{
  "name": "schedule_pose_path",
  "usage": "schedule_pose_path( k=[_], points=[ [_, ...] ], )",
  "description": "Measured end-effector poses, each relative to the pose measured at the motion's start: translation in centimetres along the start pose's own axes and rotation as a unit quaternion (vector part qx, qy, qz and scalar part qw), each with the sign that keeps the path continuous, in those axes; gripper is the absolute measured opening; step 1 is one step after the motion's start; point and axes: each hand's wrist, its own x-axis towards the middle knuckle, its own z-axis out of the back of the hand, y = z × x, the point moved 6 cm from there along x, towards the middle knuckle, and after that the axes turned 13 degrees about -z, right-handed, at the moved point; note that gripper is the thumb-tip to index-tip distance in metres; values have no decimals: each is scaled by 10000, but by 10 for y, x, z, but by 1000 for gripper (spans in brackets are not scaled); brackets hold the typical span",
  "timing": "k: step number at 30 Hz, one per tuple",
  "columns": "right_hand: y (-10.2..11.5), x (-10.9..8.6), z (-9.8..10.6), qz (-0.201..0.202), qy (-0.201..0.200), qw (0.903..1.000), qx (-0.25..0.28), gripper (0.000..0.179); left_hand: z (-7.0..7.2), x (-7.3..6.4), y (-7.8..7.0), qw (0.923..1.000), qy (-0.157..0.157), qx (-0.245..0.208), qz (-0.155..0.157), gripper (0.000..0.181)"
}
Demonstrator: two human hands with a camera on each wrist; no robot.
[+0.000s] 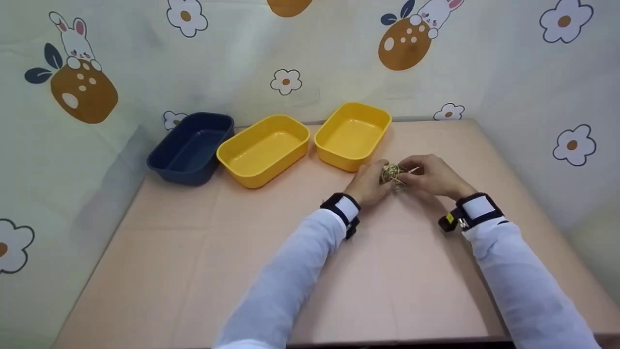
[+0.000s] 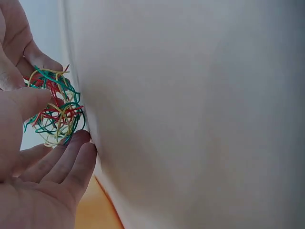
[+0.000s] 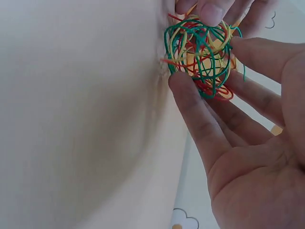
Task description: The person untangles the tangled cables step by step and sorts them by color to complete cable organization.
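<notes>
A tangled ball of thin wires (image 1: 393, 173), green, red and yellow, is held between both hands just above the table. My left hand (image 1: 370, 185) grips it from the left, its thumb at the near side and fingers beneath in the left wrist view. From the right, my right hand (image 1: 433, 177) pinches the tangle (image 3: 202, 57) between thumb and fingers. A few loose wire ends stick out of the bundle. In the right wrist view, the left fingertips (image 3: 212, 13) press at its top.
Behind the hands stands a yellow bin (image 1: 352, 156), close to the left hand. A second yellow bin (image 1: 256, 179) and a dark blue bin (image 1: 181, 175) stand farther left along the back. The table (image 1: 271, 252) has a pale pink cover, with patterned cloth walls (image 1: 339, 63) around it.
</notes>
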Motion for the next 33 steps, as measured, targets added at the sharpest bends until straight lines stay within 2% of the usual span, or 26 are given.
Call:
schedule_pose_path(
  k=[6,11,14,17,20,23,26,29,31,33],
  points=[
    [10,-11,-6,104,-127,9992,375,31,17,-19,-1,9981,-110,-572,-208,45],
    [27,-23,-11,275,-167,9959,844,29,38,-38,-5,9904,-392,-1119,-706,46],
    [42,-33,-17,502,-149,9922,1132,28,50,-56,-8,9858,-619,-1212,-987,54],
    [61,-40,-23,811,-105,9872,1369,29,64,-77,-9,9828,-936,-1209,-1031,60],
    [82,-44,-30,1126,-85,9820,1512,31,79,-96,-8,9791,-1270,-1319,-879,60],
    [101,-47,-38,1373,-39,9760,1691,31,92,-111,-7,9665,-1528,-1934,-716,54],
    [118,-49,-48,1555,35,9687,1935,32,100,-123,-4,9441,-1611,-2818,-573,49],
    [132,-52,-57,1711,67,9620,2126,34,105,-134,0,9246,-1602,-3421,-498,48],
    [138,-53,-63,1796,55,9582,2228,36,107,-141,3,9219,-1593,-3500,-479,49],
    [143,-53,-69,1859,36,9550,2310,38,108,-147,6,9232,-1621,-3455,-458,49]
  ],
)
